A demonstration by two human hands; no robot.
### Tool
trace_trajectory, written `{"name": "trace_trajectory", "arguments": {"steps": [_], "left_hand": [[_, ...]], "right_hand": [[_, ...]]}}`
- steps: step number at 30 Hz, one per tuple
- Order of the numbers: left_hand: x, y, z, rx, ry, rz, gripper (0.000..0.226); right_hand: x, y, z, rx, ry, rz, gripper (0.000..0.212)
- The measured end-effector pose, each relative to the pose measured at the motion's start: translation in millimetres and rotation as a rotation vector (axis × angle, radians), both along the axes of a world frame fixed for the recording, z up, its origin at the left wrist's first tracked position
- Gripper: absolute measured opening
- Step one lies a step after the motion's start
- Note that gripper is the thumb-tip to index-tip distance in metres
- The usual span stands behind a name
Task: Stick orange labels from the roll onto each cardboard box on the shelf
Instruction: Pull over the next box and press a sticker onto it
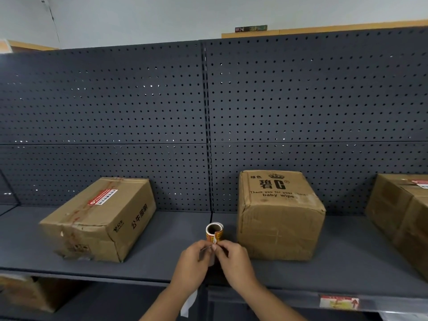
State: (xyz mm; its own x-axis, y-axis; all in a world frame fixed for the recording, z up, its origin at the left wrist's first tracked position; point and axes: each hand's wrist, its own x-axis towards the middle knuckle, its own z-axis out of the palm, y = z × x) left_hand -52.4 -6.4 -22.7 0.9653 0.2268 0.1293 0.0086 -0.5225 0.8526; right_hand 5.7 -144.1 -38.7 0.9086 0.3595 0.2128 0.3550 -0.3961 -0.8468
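A small roll of orange labels (pixel 214 230) is held up over the dark shelf (pixel 148 258), its hollow core facing me. My left hand (pixel 193 262) and my right hand (pixel 232 259) meet just below it, fingertips pinched on the strip coming off the roll. White backing paper (pixel 188 303) hangs down under my left wrist. The left cardboard box (pixel 102 218) has a red and white label on its top. The middle box (pixel 279 216), printed "baby wipe", shows no orange label. A third box (pixel 403 209) at the right edge carries a label on top.
A dark pegboard wall (pixel 208 112) backs the shelf. Another cardboard box (pixel 23 293) sits on the lower shelf at the left. A red and yellow tag (pixel 339 302) is stuck on the shelf's front rail at the right.
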Motion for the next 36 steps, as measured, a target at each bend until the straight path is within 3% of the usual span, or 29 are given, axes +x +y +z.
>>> {"name": "trace_trajectory", "arguments": {"steps": [7, 11, 22, 29, 33, 36], "left_hand": [[0.6, 4.0, -1.7, 0.095, 0.000, 0.061, 0.016], [-1.3, 5.5, -2.1, 0.167, 0.033, 0.130, 0.026], [0.4, 0.0, -9.4, 0.250, 0.138, 0.248, 0.024], [-2.1, -5.8, -3.4, 0.322, 0.135, 0.246, 0.022], [-3.4, -20.0, 0.1, 0.495, -0.059, 0.269, 0.028], [-7.3, -43.6, 17.1, 0.279, -0.259, 0.223, 0.014]], "right_hand": [[-5.7, 2.4, 2.6, -0.079, -0.048, -0.019, 0.025], [-4.4, 0.9, 3.8, -0.101, -0.039, -0.068, 0.033], [-2.5, -40.4, 30.6, -0.053, 0.172, -0.071, 0.025], [-8.4, -68.3, 46.7, -0.126, 0.052, -0.096, 0.036], [-13.7, -77.7, 53.9, -0.117, -0.060, -0.111, 0.038], [-16.9, -76.4, 54.6, -0.132, -0.182, -0.146, 0.029]]}}
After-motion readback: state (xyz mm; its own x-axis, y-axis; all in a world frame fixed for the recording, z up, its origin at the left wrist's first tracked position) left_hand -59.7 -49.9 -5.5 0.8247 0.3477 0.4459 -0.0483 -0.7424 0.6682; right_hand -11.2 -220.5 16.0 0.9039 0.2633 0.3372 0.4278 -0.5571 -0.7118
